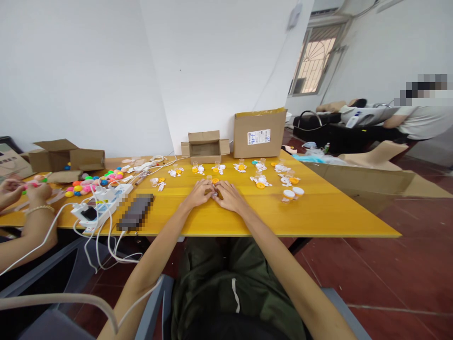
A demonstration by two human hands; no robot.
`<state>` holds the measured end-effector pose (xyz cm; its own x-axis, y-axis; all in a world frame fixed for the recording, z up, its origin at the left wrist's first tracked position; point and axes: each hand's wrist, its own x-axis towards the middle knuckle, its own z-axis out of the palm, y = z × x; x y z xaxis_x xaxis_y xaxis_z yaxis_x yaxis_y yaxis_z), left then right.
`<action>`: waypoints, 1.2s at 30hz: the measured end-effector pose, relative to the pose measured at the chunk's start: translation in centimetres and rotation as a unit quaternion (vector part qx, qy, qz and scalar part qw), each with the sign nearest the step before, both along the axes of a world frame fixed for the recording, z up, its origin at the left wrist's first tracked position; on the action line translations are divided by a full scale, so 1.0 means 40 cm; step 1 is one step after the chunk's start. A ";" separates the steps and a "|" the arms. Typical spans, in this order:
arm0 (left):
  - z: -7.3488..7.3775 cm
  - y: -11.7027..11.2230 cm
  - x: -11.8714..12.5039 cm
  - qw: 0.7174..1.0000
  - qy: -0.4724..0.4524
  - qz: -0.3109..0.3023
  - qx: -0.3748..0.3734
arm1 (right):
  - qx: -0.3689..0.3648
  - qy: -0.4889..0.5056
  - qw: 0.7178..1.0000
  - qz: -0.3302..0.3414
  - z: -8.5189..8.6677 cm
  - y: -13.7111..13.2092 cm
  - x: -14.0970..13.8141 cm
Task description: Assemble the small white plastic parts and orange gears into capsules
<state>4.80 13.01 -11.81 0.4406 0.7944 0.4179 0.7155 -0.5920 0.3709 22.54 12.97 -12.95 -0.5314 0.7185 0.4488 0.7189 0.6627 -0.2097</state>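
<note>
My left hand (198, 192) and my right hand (228, 195) rest close together on the yellow table (318, 212), fingertips meeting around a small part I cannot make out. Just beyond the fingers sit a small orange cap (215, 180) and a clear vial (209, 178). Farther back, a row of small white, orange and teal toy pieces (240, 166) runs across the table. Two white lids (293, 192) lie to the right of my right hand.
An open small cardboard box (204, 147) and a taller closed box (259, 133) stand at the table's far edge. A power strip with cables (101, 204) and a dark device (136, 212) lie at left. A co-worker's hands (24, 191) handle colourful balls (85, 185). Another person sits at the far right.
</note>
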 end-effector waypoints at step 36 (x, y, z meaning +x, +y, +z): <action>-0.004 0.002 -0.004 1.000 -0.007 0.011 0.004 | -0.031 -0.008 0.999 -0.013 0.021 -0.015 -0.002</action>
